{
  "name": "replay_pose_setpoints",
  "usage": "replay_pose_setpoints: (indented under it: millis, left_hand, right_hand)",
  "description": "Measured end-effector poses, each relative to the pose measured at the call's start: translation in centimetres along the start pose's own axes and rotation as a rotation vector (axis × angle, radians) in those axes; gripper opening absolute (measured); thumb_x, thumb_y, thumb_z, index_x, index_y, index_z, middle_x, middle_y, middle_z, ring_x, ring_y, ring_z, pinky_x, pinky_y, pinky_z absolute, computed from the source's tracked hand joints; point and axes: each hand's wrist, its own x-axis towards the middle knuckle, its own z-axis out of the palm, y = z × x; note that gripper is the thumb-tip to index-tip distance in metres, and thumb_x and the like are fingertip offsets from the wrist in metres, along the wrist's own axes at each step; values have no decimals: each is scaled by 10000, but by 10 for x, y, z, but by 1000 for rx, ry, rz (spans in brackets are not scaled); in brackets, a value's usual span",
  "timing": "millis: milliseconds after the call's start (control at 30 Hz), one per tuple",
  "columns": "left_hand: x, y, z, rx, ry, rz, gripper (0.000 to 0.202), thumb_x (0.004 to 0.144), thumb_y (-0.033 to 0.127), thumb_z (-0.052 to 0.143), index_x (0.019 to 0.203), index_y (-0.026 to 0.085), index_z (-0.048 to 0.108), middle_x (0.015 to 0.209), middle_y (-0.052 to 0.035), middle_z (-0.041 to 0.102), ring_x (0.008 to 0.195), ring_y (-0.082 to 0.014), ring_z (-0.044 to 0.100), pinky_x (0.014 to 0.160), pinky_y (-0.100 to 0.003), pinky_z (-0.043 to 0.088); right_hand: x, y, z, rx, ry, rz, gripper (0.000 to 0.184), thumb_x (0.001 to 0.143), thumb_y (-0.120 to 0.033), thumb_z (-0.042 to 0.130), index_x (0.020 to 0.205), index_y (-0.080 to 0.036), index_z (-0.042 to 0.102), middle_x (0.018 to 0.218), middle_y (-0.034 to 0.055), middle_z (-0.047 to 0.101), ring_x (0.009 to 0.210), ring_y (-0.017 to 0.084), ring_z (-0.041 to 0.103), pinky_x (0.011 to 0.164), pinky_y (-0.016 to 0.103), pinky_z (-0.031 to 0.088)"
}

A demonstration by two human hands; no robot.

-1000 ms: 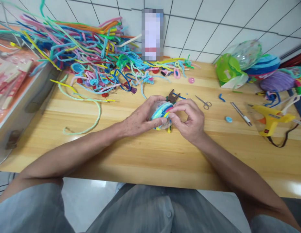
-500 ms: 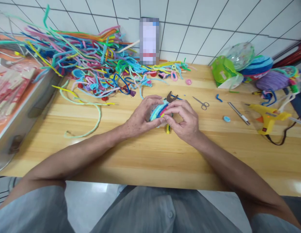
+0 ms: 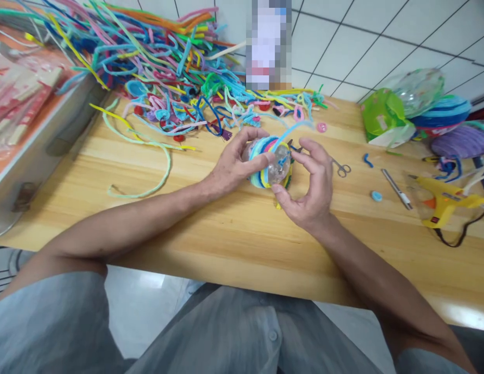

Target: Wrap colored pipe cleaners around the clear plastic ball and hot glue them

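Note:
My left hand (image 3: 239, 162) is closed around a clear plastic ball (image 3: 279, 169) wrapped in bands of coloured pipe cleaner, its thumb pressed on the near side. The bare clear end of the ball faces right, and a light blue pipe cleaner (image 3: 290, 131) sticks up from it, blurred. Beside that end, my right hand (image 3: 314, 182) has its fingers and thumb spread apart, the thumb tip close to the ball's lower edge. Whether that thumb touches is unclear. Dark pliers (image 3: 291, 145) lie behind the ball, mostly hidden.
A heap of pipe cleaners (image 3: 156, 57) fills the back left. To the right lie scissors (image 3: 343, 169), a blue cap (image 3: 376, 196), a craft knife (image 3: 396, 188) and a yellow glue gun (image 3: 440, 200). Wrapped balls and a green packet (image 3: 384, 117) stand at the back right.
The ball has turned so its clear end shows, and the light blue pipe cleaner now stands up. My right fingers have spread away from the wrapped bands. The camera view has shifted.

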Motion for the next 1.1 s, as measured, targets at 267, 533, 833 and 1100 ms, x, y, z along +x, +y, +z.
replay_pose_setpoints:
  millis: [267,533,833,1100]
  left_hand:
    - [-15,3,7,89,-35,109,637,985,711,732,1375,237,559,1397,-124,688,1329,-259,700,1163,-450,594]
    - [-23,0,4,260,-43,242,531,1029,572,739,1410,259,542,1475,-151,617,1450,-288,613,1241,-512,519]
    - [-22,0,4,303,-53,288,514,1030,543,749,1408,263,542,1451,-148,625,1432,-277,617,1226,-509,533]
    - [-22,-5,4,276,-48,290,547,1017,570,757,1415,266,538,1452,-149,621,1424,-284,623,1213,-512,540]
  right_hand:
    - [-16,4,15,63,-29,25,686,932,-340,766,1561,-303,494,1505,157,672,1399,404,675,1177,682,566]
    - [-27,8,22,66,2,-3,937,908,-298,809,1715,-238,337,1503,197,654,1373,391,683,1095,600,655]
    - [-16,6,10,-33,-60,-93,928,940,-349,785,1739,-298,316,1660,196,561,1531,445,582,1204,710,565]
    - [-16,13,8,23,-104,-99,819,950,-340,791,1667,-313,395,1567,170,662,1443,391,674,1163,682,605]
